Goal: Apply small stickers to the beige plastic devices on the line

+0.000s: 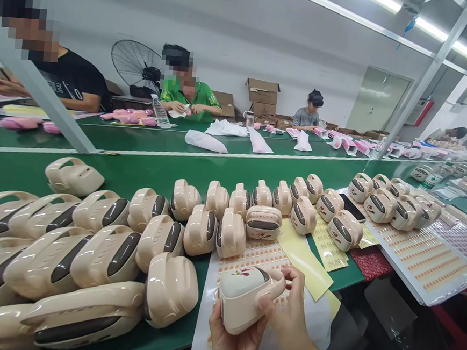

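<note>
Low in the middle, a cream plastic unit with a carrying handle [243, 300] is held tilted above a printed sheet. Its pale face bears a red flower-like decal, and a strip of dark panel shows beside the handle. My left hand [236, 340] cups it from below, thumb against its side. Fingers of my right hand [290, 309] are closed around the handle end, with the thumb on the body. Beneath lies a sticker sheet [205, 324] with rows of small orange prints. A similar decorated unit [262, 223] stands just beyond, facing me.
Many like units [106, 256] crowd the green table to the left; others stand farther right [380, 205]. Yellow sheets [307, 259], a dark phone [352, 207] and sticker sheets [432, 261] lie rightward. A metal post [57, 102] rises at left. Co-workers [191, 96] sit across at another bench.
</note>
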Motion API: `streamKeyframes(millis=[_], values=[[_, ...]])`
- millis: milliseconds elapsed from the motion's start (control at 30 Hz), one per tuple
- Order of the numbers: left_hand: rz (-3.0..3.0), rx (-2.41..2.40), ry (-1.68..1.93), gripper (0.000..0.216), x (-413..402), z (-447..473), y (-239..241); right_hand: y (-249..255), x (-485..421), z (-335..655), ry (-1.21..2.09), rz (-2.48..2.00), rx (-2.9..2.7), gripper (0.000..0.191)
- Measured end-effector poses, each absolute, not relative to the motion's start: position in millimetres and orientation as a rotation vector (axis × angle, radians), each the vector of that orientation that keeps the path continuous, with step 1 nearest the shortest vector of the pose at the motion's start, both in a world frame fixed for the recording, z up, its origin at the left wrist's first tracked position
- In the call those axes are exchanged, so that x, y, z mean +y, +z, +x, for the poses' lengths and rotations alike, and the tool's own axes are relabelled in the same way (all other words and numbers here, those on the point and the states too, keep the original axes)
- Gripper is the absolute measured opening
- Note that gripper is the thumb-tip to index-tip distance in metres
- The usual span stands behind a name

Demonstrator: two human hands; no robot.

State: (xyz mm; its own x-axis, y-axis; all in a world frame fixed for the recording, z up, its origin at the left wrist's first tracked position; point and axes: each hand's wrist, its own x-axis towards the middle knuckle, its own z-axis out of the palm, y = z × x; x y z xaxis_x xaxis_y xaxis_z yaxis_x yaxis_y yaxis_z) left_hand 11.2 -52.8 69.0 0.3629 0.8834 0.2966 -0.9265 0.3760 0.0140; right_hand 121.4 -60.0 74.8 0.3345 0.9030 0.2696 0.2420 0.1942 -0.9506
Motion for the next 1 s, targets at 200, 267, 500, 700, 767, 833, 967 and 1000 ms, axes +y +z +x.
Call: streamKeyframes(millis=[200, 267, 500, 700, 767, 833, 967, 1000], values=[[0.268, -0.325, 1.065, 0.053, -52.2, 8.2, 63.1, 78.2, -57.5, 130.4, 0.918, -1.299, -1.058, 0.034], [0.297, -0.346, 1.06, 0.055, -51.2, 5.2, 61.4, 72.1, -62.2, 141.5, 0.858, -1.346, -1.147, 0.027], [0.279, -0.313, 1.034, 0.058, -49.4, -5.5, 66.7, 26.3, -89.4, 177.0, 0.212, -1.334, -1.885, 0.024], [0.267, -0.347, 1.065, 0.057, -47.7, -8.3, 61.3, 30.5, -85.5, 172.9, 0.075, -1.328, -1.845, 0.017], [0.277, -0.303, 1.082, 0.054, -47.3, -8.4, 59.2, 48.4, -84.0, 169.5, 0.139, -1.37, -1.766, 0.014], [0.282, -0.254, 1.099, 0.052, -47.6, -7.2, 58.8, 70.6, -82.7, 163.3, 0.157, -1.342, -1.673, 0.009], [0.267, -0.256, 1.119, 0.049, -50.1, -1.2, 65.9, 108.3, -75.9, 142.1, 0.102, -1.072, -1.688, 0.039], [0.259, -0.265, 1.126, 0.047, -50.8, 0.6, 69.0, 113.5, -73.4, 136.5, 0.092, -1.011, -1.727, 0.042]])
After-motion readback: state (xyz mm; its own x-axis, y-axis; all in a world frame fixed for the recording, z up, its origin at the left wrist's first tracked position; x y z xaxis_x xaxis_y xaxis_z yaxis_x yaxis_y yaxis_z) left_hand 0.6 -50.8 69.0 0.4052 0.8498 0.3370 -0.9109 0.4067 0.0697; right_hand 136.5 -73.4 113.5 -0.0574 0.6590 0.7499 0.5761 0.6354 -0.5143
